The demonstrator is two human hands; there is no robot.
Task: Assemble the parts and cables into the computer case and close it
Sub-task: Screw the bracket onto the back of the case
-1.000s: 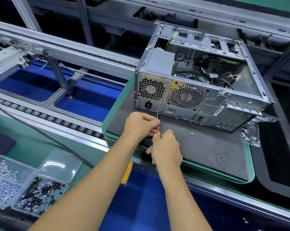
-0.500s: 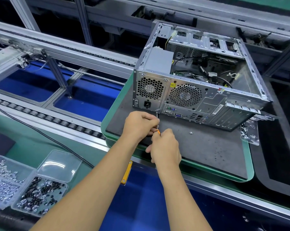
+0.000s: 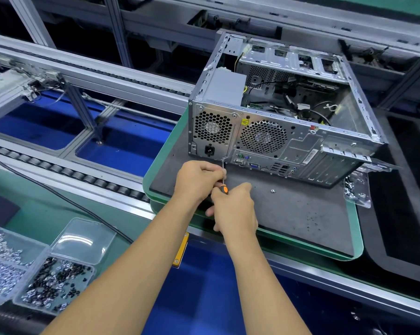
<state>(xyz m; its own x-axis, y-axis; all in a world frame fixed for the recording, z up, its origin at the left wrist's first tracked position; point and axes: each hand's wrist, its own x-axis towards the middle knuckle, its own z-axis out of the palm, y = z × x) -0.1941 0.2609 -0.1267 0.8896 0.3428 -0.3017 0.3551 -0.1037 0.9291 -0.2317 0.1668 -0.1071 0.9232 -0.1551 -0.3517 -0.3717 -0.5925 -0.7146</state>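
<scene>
Orange-collared screwdriver (image 3: pixel 224 183) runs from the right hand (image 3: pixel 235 209), curled round its handle, toward twelve o'clock; the left hand (image 3: pixel 199 181), at ten o'clock of the right, pinches the shaft; the tip meets the rear panel of the open computer case (image 3: pixel 284 126) at its lower edge, beside the power socket (image 3: pixel 209 150); a loose screw (image 3: pixel 273 190) lies at three o'clock on the grey mat (image 3: pixel 300 213).

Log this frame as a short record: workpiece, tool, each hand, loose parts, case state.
workpiece: computer case lying on its side on grey mat
tool: screwdriver, tip at the rear panel's lower edge
left hand: holds the shaft
right hand: grips the handle
loose parts: one screw on the mat; screw tray at lower left
case state: side open, cables visible
</scene>
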